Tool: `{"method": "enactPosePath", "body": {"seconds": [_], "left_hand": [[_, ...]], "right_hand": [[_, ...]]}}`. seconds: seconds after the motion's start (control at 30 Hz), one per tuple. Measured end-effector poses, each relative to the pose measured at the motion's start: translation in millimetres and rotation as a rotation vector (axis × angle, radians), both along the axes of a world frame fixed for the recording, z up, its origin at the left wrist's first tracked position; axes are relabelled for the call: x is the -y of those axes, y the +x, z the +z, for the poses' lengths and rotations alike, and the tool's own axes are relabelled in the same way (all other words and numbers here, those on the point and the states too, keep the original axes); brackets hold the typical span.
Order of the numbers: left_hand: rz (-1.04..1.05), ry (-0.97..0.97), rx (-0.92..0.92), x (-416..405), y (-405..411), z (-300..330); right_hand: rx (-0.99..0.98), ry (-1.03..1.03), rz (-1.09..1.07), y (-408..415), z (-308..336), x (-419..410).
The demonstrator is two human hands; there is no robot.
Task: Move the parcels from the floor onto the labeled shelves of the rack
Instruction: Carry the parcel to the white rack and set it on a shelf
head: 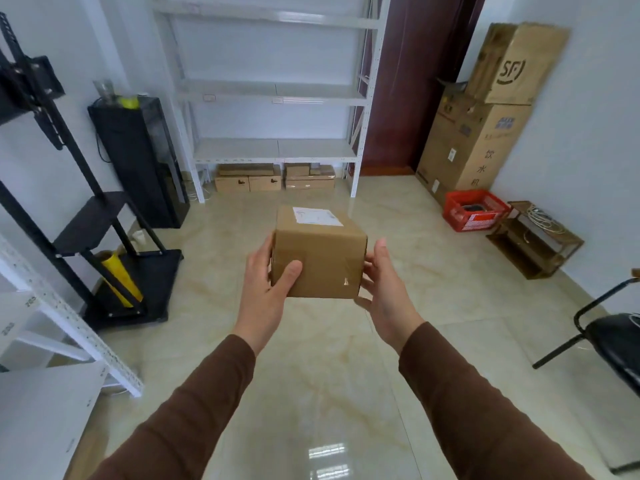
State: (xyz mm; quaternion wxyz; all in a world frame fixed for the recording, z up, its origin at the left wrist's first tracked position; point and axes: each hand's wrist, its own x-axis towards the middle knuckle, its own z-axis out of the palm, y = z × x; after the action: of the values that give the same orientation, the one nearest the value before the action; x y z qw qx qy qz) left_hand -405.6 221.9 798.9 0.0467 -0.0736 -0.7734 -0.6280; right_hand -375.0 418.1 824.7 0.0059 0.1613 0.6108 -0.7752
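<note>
I hold a small brown cardboard parcel (pixel 323 258) with a white label on its top in front of me, above the floor. My left hand (pixel 268 282) grips its left side, thumb on the near face. My right hand (pixel 384 289) presses against its right side. A white metal rack (pixel 273 95) stands ahead against the far wall, its visible shelves bare, with small labels on the shelf edges. Several flat cardboard boxes (pixel 273 178) lie on the floor under its lowest shelf.
A black cabinet (pixel 142 157) and a black stand (pixel 86 216) with a yellow film roll (pixel 121 278) are at the left. A second white rack (pixel 52 323) is at the near left. Large cartons (pixel 478 133), a red crate (pixel 476 209), a wooden rack (pixel 533 240) and a black chair (pixel 609 334) line the right side.
</note>
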Motion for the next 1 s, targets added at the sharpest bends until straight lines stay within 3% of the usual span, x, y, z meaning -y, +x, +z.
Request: {"method": "enactPosePath", "body": {"seconds": [0.17, 0.27, 0.33, 0.4, 0.47, 0.53, 0.67, 0.77, 1.0], "left_hand": [[-0.03, -0.255, -0.202, -22.6, -84.5, 3.0], [-0.056, -0.301, -0.196, -38.9, -141.7, 9.0], [-0.099, -0.129, -0.087, -49.7, -179.2, 17.5], [-0.091, 0.173, 0.086, -55.5, -215.9, 31.5], [-0.06, 0.42, 0.283, -51.5, -258.3, 40.4], [-0.08, 0.548, 0.451, -38.4, -302.5, 42.1], [-0.089, 0.586, 0.476, -9.5, -386.9, 31.7], [-0.01, 0.605, 0.428, 11.4, -451.6, 18.8], [0.05, 0.633, 0.302, 76.6, -627.8, 5.1]], "right_hand": [[0.096, -0.268, 0.063, -87.7, -10.7, -19.1], [0.13, -0.343, 0.016, -153.0, -20.5, -33.2], [0.157, -0.363, -0.002, -199.0, -24.1, -45.8], [0.147, -0.367, -0.015, -243.3, -27.0, -55.8], [0.086, -0.275, 0.001, -288.3, -26.4, -57.5], [0.012, -0.116, 0.023, -330.9, -22.0, -47.5], [-0.164, 0.116, 0.103, -416.1, -17.7, -11.4], [-0.242, 0.149, 0.225, -480.9, -23.0, 14.4], [-0.131, 0.11, 0.308, -657.1, -26.0, 60.5]]}}
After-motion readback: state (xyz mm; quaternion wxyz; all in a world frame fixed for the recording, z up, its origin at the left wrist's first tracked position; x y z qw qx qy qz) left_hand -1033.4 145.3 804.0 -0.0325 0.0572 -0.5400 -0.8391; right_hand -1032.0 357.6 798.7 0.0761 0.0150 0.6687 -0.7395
